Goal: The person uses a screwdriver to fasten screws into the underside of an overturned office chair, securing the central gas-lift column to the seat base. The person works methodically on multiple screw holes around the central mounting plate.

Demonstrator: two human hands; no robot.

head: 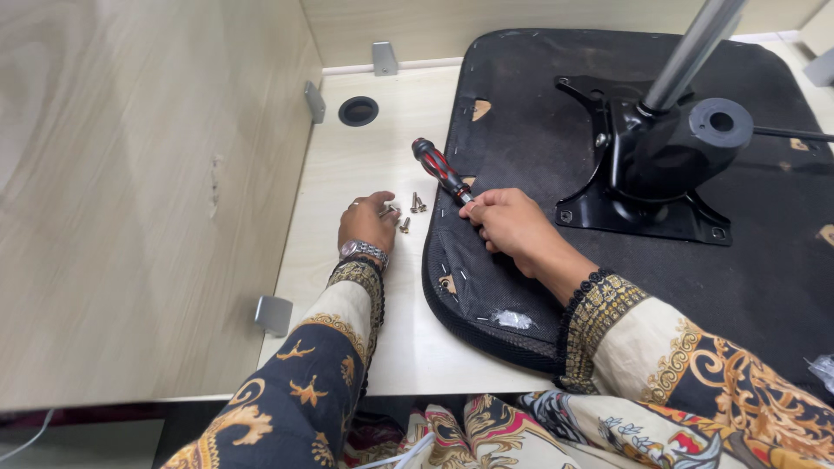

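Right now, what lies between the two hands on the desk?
In the head view, loose screws lie on the pale desk between the left hand and the right hand, which grips a red-and-black screwdriver.

Colours here: the screwdriver (441, 170) has a red and black striped handle. The upturned seat base (521, 130) is covered in black fabric with a glossy black metal bracket (647, 174) and a silver-grey pole (695, 48). The tabletop (365, 165) is pale beige woodgrain, same as the side panels (130, 191). The sleeves (304, 382) are navy and cream with gold baroque swirls, black-and-gold cuffs. Silver wristwatch (363, 250), and the little screws (415, 207) look brassy-grey.
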